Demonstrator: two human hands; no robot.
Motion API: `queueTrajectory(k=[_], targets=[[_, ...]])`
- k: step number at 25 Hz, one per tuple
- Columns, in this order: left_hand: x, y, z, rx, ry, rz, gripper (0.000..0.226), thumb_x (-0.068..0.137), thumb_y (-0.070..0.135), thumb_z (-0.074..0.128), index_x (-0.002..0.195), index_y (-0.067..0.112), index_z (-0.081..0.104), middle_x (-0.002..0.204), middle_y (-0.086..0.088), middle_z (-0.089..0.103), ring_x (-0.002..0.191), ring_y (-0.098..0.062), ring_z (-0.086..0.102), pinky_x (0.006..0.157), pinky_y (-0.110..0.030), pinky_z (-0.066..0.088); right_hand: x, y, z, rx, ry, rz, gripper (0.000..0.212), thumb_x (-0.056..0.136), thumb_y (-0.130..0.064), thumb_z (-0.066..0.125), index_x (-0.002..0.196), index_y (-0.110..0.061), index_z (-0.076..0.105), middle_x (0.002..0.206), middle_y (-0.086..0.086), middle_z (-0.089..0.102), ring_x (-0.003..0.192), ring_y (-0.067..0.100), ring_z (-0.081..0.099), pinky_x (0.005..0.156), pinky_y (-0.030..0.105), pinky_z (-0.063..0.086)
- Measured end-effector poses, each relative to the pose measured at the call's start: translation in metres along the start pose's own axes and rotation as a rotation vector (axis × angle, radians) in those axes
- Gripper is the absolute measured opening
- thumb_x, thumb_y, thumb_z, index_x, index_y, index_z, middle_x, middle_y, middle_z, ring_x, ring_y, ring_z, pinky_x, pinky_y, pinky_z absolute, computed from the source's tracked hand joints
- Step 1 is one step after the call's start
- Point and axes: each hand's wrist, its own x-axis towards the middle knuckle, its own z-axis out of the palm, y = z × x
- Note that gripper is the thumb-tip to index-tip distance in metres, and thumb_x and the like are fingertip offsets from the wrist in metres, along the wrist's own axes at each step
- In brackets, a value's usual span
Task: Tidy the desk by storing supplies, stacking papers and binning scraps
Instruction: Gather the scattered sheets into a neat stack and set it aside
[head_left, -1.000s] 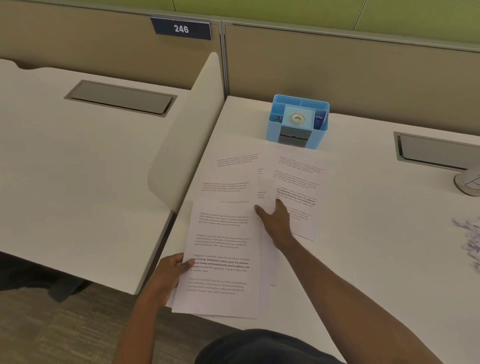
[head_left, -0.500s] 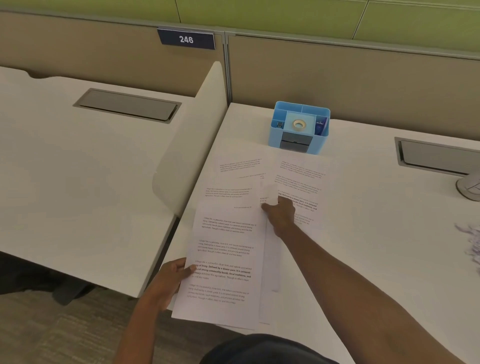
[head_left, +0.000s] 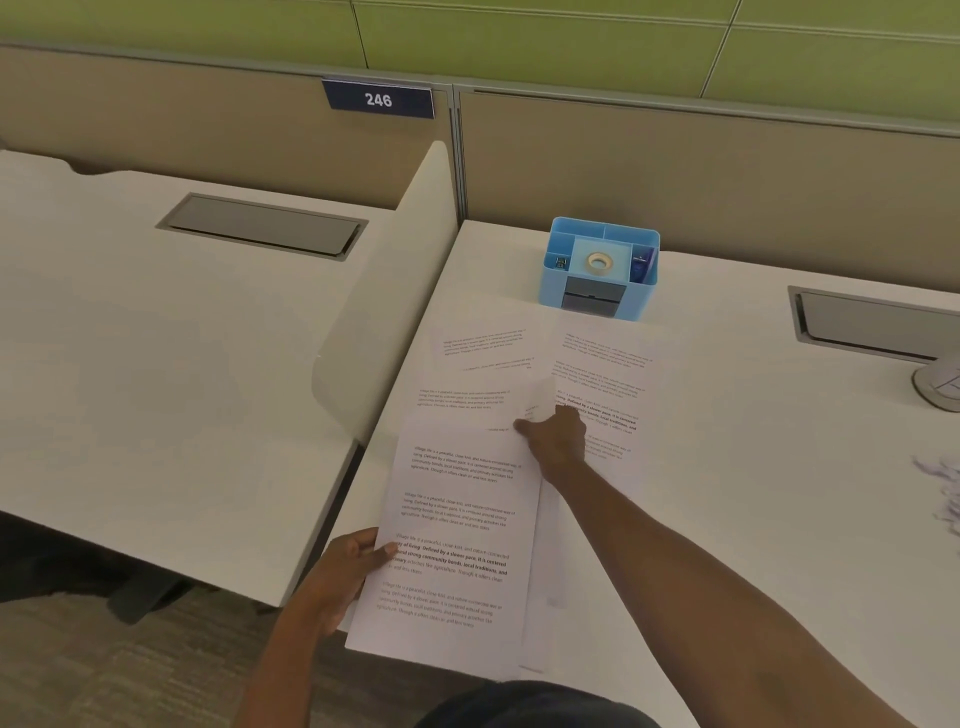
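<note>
Left hand (head_left: 343, 577) clenched on printed stack (head_left: 457, 545) at counter (head_left: 753, 467) edge; right hand (head_left: 558, 436) pinching corner of loose sheet (head_left: 602, 374).

A dark blue sign (head_left: 378, 98) on the wall panel says "246" in white. Below it, on the desk, the near sheet (head_left: 457, 551) has bold words: "of living. Defined by a slower pace, it is centered", then "strong community bonds, local traditions, and".

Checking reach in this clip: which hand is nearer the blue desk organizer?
Right. The right hand rests on the spread papers just in front of the blue organizer; the left hand grips sheets at the desk's near edge.
</note>
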Motion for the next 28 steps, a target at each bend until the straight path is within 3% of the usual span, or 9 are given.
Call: queueTrajectory(k=[6,11,14,16,18,20,22,25,28], targets=[[0.002,0.000,-0.005,-0.075,0.017,0.030,0.033,0.099,0.013,0.068,0.132,0.011,0.071,0.125,-0.015,0.078,0.115,-0.034,0.075,0.102,-0.052,0.058,0.020,0.012,-0.044,0.168,-0.107,0.039,0.038,0.070,-0.011,0.089,0.105,-0.004,0.076,0.100,0.011,0.077,0.089,0.029,0.074,0.082,0.045,0.062],[0.016,0.011,-0.001,-0.127,0.075,0.089,0.030,0.102,0.014,0.065,0.132,0.012,0.071,0.125,-0.013,0.078,0.116,-0.035,0.075,0.103,-0.055,0.057,0.025,0.024,-0.089,0.207,-0.132,0.070,0.023,0.084,-0.009,0.077,0.106,-0.004,0.072,0.099,0.011,0.075,0.075,0.023,0.071,0.048,0.021,0.051],[0.025,0.017,0.008,-0.117,0.107,0.111,0.026,0.103,0.013,0.065,0.128,0.012,0.073,0.121,-0.012,0.080,0.110,-0.032,0.077,0.095,-0.049,0.059,0.018,0.039,-0.089,0.228,-0.131,0.066,0.046,0.059,-0.014,0.093,0.101,-0.011,0.074,0.098,0.008,0.077,0.085,0.029,0.075,0.068,0.039,0.063],[0.030,0.020,0.014,-0.125,0.126,0.122,0.025,0.103,0.012,0.065,0.127,0.011,0.074,0.119,-0.011,0.080,0.109,-0.031,0.077,0.091,-0.046,0.060,0.018,0.049,-0.086,0.215,-0.064,0.052,0.039,0.061,-0.011,0.088,0.097,-0.013,0.074,0.098,0.007,0.077,0.088,0.030,0.074,0.080,0.049,0.062],[0.036,0.020,0.018,-0.133,0.151,0.125,0.025,0.103,0.011,0.066,0.127,0.011,0.074,0.119,-0.011,0.080,0.111,-0.033,0.076,0.090,-0.046,0.059,0.016,0.055,-0.087,0.288,-0.005,0.078,0.031,0.068,-0.015,0.083,0.097,-0.014,0.072,0.099,0.007,0.075,0.088,0.029,0.073,0.082,0.046,0.062],[0.041,0.020,0.022,-0.141,0.177,0.126,0.025,0.103,0.010,0.067,0.126,0.012,0.074,0.119,-0.011,0.080,0.110,-0.034,0.076,0.088,-0.045,0.059,0.005,0.059,-0.086,0.305,-0.053,0.076,0.039,0.066,-0.020,0.088,0.100,-0.015,0.069,0.100,0.006,0.076,0.088,0.027,0.074,0.080,0.044,0.062],[0.045,0.020,0.027,-0.147,0.191,0.126,0.024,0.103,0.009,0.066,0.125,0.012,0.075,0.116,-0.010,0.081,0.108,-0.033,0.076,0.086,-0.043,0.060,-0.010,0.070,-0.082,0.174,-0.102,0.009,0.044,0.066,-0.014,0.088,0.105,-0.016,0.068,0.103,0.004,0.075,0.089,0.023,0.074,0.080,0.040,0.063],[0.049,0.022,0.035,-0.136,0.193,0.123,0.022,0.103,0.008,0.066,0.123,0.013,0.076,0.116,-0.010,0.081,0.109,-0.034,0.075,0.089,-0.045,0.059,-0.023,0.082,-0.080,0.069,-0.115,-0.068,0.042,0.078,-0.001,0.077,0.116,-0.014,0.068,0.110,0.001,0.073,0.089,0.012,0.070,0.071,0.022,0.059],[0.053,0.025,0.039,-0.133,0.197,0.124,0.022,0.104,0.008,0.066,0.122,0.014,0.076,0.115,-0.008,0.082,0.108,-0.033,0.076,0.089,-0.045,0.059,-0.019,0.077,-0.101,0.021,-0.036,-0.125,0.044,0.079,-0.008,0.076,0.123,-0.012,0.068,0.114,0.007,0.074,0.096,0.020,0.072,0.080,0.027,0.059]])
